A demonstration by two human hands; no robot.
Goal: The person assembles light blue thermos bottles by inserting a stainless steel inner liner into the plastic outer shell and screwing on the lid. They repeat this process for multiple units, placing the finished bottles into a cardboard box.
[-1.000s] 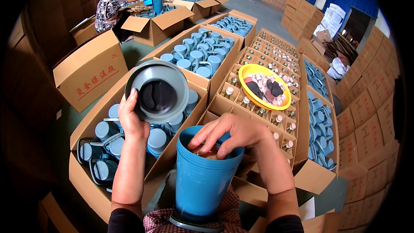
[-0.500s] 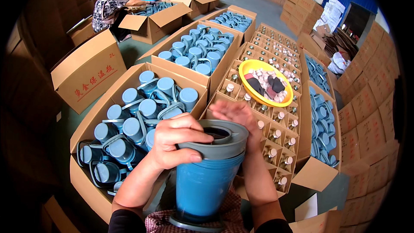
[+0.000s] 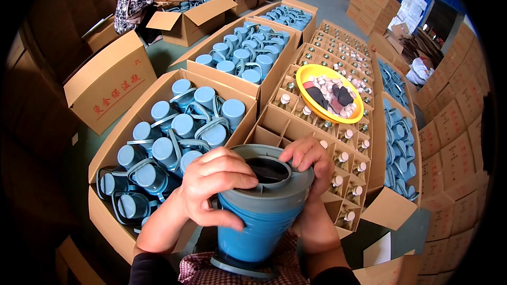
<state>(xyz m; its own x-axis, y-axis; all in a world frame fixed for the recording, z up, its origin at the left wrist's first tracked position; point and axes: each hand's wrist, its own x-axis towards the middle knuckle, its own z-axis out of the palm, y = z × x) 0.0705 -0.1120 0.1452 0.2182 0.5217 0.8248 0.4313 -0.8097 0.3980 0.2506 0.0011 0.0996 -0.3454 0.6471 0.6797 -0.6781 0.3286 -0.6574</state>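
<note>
A blue thermos casing (image 3: 256,237) stands in front of me, tilted slightly, with a grey collar (image 3: 288,183) around its top and a dark hole in the middle. My left hand (image 3: 214,184) grips the collar's left side, fingertips over the inner rim and thumb against the blue wall. On the opposite side, my right hand (image 3: 311,161) curls over the collar's edge, its fingers on top. A grey handle-like strip (image 3: 243,269) shows at the casing's lower end, above checked cloth on my lap.
To the left, an open carton (image 3: 113,227) holds several blue thermos casings. Glass bottles with pale stoppers fill a divided carton (image 3: 269,119), and a yellow basin (image 3: 303,92) of pale round pieces rests on it. Another person (image 3: 134,8) works at far left. Stacked cartons (image 3: 449,174) line the right.
My right hand has come down from beside the collar and now grips its right edge. The collar tips more toward me, and my left thumb has slid down onto the blue wall.
</note>
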